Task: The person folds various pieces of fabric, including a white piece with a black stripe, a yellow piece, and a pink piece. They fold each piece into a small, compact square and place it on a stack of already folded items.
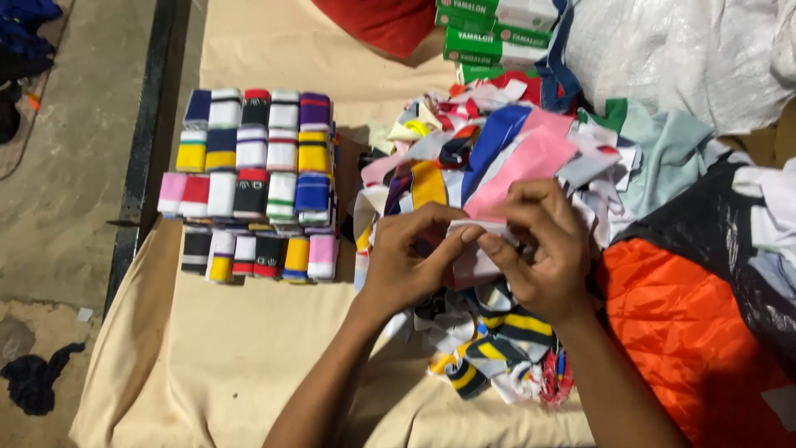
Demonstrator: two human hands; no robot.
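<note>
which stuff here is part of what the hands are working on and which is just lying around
In hand:
- left hand and right hand, both pinching a pale fabric strip
- loose heap of striped strips
- folded strips in rows

Lying about:
- green and white boxes
- orange quilted cloth
- white sack
- dark rag on the floor

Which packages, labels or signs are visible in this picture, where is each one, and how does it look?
Stack of cartons: top centre of the table, behind the loose fabric pile; flat rectangular boxes, green and white, one on another.
White sack: top right corner, beside the cartons; crinkled woven plastic, with no label that I can see.
No signs or screens are in view.
</note>
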